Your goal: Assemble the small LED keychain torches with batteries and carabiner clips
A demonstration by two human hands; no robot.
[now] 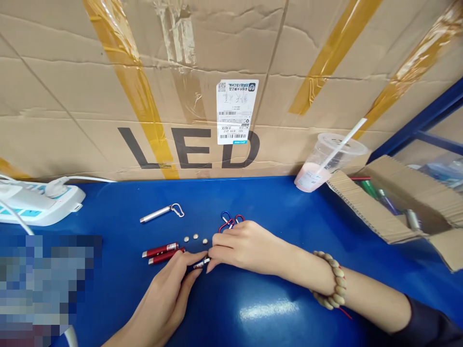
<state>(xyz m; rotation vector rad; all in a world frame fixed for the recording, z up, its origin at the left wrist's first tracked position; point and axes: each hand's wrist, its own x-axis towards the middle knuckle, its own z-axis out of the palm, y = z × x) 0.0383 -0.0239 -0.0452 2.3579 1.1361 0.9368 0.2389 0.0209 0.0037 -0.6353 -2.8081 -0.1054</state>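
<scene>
Near the middle of the blue table, my left hand [175,277] pinches a small penlight [198,265] with a printed label, mostly covered by fingers. My right hand [238,246] closes its fingertips on the other end of the same penlight. Just above the fingertips lie several button cells [196,236]. Two red penlights [161,250] rest left of my hands, one partly behind my left hand. Beyond them lies a silver penlight [155,213] with a carabiner clip. Blue and red carabiner clips [226,218] sit behind my right hand, partly hidden.
A large cardboard box [195,72] marked LED stands along the back. At the right are a plastic cup [311,176] with a pink drink and straw, and an open carton [379,221] holding more penlights. A white power strip [61,205] lies at the left.
</scene>
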